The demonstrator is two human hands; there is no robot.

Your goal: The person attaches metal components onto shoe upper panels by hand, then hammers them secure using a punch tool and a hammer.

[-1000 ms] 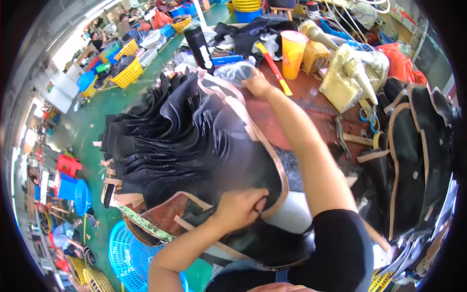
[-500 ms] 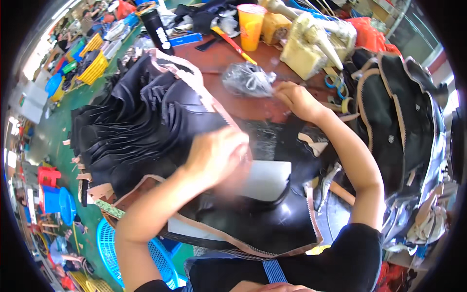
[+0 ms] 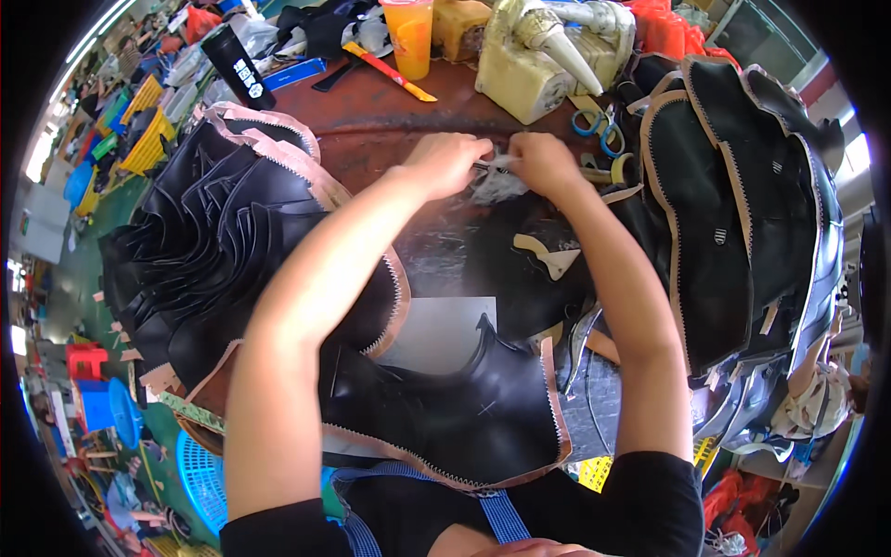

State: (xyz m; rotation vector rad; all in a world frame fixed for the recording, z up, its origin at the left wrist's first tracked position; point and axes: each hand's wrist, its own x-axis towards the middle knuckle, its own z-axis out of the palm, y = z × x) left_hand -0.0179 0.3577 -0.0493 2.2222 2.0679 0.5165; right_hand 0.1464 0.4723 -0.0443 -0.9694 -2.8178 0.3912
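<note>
Close together over the far middle of the table, both my hands are closed on a small clear plastic bag (image 3: 501, 187). My left hand (image 3: 449, 165) pinches its left side, and my right hand (image 3: 546, 163) grips the right. What the bag holds is too blurred to make out. Nearer to me lies a black leather piece (image 3: 436, 408) with a zigzag-stitched tan edge, beside a pale flat sheet (image 3: 436, 325). Cream offcuts (image 3: 555, 258) rest on black material below my right hand.
Stacked black leather panels (image 3: 213, 241) fill the left side; more black panels (image 3: 710, 213) stand at the right. Blue-handled scissors (image 3: 599, 130), a yellowed machine (image 3: 548, 65), a red-and-yellow cutter (image 3: 385, 70), an orange drink cup (image 3: 409, 39) and a black bottle (image 3: 238, 67) occupy the far side.
My left hand has moved from over the leather up to the plastic bag. The bag, earlier lying by my right hand, is now held between both hands. The view has shifted slightly.
</note>
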